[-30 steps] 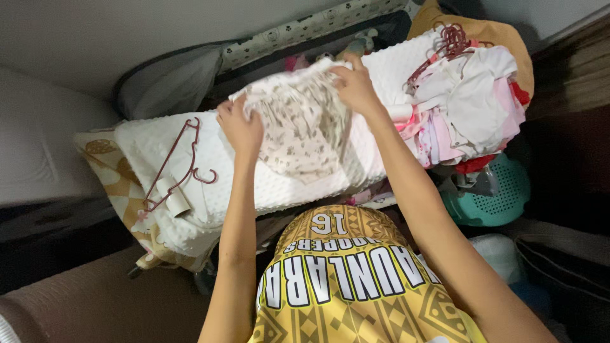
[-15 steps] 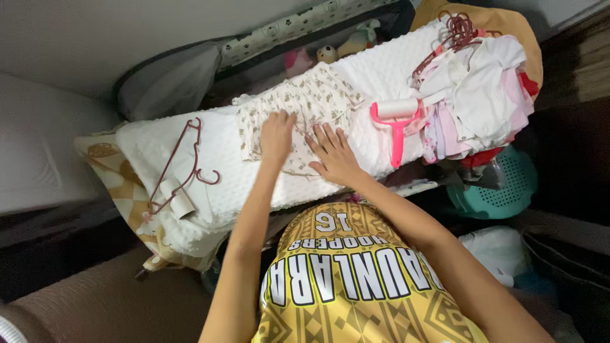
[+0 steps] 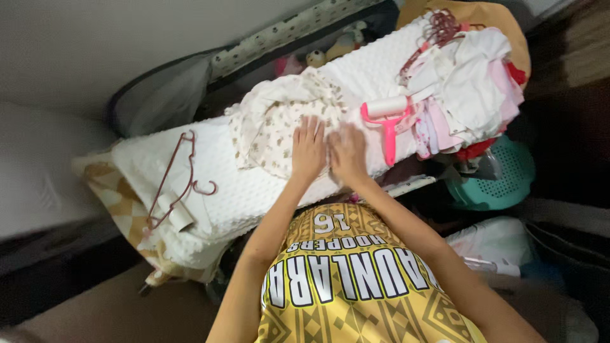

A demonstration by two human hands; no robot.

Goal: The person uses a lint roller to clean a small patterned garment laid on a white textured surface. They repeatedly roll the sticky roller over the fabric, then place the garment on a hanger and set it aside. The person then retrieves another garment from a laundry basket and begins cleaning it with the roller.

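A small cream garment with a brown print (image 3: pixel 270 121) lies spread on a white dotted blanket (image 3: pixel 248 190) over a long cushion. My left hand (image 3: pixel 309 150) rests flat on the garment's near right part, fingers apart. My right hand (image 3: pixel 347 155) lies flat right beside it, at the garment's right edge. Neither hand grips anything.
A pink-handled lint roller (image 3: pixel 387 121) lies just right of my hands. Beyond it is a pile of pale clothes (image 3: pixel 467 95) with dark red hangers (image 3: pixel 435 32). More hangers (image 3: pixel 181 181) lie at the left. A teal basket (image 3: pixel 495 184) stands at the lower right.
A second ago both hands held the garment up by its edges. They laid it down and now press flat on it, close together near its right side.
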